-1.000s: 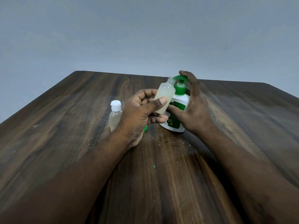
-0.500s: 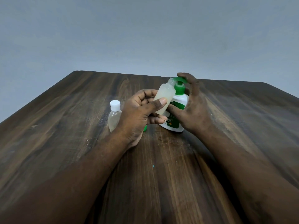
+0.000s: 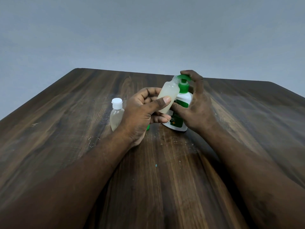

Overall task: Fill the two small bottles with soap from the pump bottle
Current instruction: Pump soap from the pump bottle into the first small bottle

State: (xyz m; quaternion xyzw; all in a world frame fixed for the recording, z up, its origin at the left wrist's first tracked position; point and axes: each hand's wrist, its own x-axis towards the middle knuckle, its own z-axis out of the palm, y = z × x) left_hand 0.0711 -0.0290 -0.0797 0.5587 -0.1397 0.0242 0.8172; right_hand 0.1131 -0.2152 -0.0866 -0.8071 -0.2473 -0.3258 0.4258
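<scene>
Small bottle [image 3: 168,95] with soap, gripped by left hand [image 3: 142,113]; right hand [image 3: 198,109] clasps pump bottle [image 3: 184,97].

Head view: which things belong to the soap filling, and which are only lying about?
In use: pump bottle, under the right hand; open small bottle, in the left hand; capped small bottle, standing.
Lying about: green piece, partly hidden; teal speck on the table.

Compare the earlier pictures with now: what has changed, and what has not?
The right hand pushed the pump head down a little, then let it rise again. The left hand still holds the open small bottle tilted toward the pump head; the capped bottle and pump bottle stand unmoved.
</scene>
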